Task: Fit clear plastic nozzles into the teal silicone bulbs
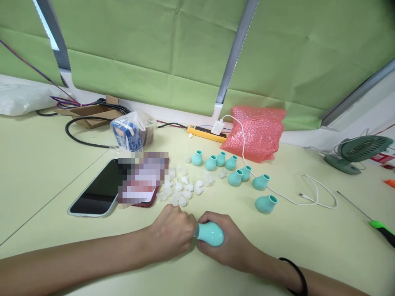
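first: state of the grip?
second: the right hand (230,238) is wrapped about the round body of one teal vessel (212,234). the left hand (174,230) is clenched in a fist at its neck; a clear sliver shows at the join. what the left fingers pinch inside, i cannot tell.
first: position of the vessel?
second: between the two hands, towards the near edge of the table (302,230), lying sideways, neck to the left.
first: how should this hold be worked?
second: in my judgement, keep neck and fist in one line, cup the body with the whole palm since the glossy surface may slip, and press evenly so the neck does not bend.
first: counts?
second: teal vessels, nine: the one held and eight standing vessels (235,177), strung from the middle of the table towards its right edge. phones (95,193), two, left of the middle. white pieces (178,187), more than ten, overlapping; exact figure not obtainable. pink package (259,131), one, and yellow power strip (203,135), one, by the far edge. fan (365,150), one, towards the far right corner. screwdriver (381,231), one, near the right edge.
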The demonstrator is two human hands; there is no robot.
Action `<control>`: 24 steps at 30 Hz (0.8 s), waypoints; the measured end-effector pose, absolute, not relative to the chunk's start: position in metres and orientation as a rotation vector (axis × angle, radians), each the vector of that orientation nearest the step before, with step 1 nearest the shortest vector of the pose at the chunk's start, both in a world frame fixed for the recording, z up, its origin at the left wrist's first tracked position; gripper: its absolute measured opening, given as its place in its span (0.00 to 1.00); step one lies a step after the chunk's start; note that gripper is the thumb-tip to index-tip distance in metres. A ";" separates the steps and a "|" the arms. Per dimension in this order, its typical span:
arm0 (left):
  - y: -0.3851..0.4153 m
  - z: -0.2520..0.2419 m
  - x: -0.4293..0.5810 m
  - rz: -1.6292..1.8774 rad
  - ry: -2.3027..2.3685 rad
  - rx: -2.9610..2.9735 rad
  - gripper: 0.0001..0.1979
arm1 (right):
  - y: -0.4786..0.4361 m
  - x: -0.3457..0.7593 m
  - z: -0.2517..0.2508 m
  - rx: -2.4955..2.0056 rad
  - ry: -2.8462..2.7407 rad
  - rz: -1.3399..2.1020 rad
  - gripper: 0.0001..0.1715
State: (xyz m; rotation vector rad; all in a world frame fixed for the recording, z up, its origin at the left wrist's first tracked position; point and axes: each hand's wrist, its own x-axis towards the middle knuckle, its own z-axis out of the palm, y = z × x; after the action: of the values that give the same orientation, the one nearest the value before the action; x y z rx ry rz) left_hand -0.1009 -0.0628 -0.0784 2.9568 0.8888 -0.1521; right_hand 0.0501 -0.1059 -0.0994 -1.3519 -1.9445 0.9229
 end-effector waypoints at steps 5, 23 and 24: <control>-0.064 -0.082 -0.104 -0.099 0.893 2.993 0.08 | -0.109 0.052 -0.097 -1.312 -1.982 0.833 0.09; -0.020 -0.071 -0.133 0.159 0.690 3.194 0.13 | -0.107 0.061 -0.104 -1.336 -1.844 0.941 0.10; -0.019 -0.073 -0.133 0.173 0.669 3.205 0.13 | -0.107 0.061 -0.104 -1.331 -1.828 0.954 0.10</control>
State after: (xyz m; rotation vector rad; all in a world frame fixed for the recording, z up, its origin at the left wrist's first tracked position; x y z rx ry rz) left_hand -0.1329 -0.0190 -0.0731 3.2048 0.6695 0.1731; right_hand 0.0610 -0.1072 -0.1042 -1.3313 -1.8281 0.9538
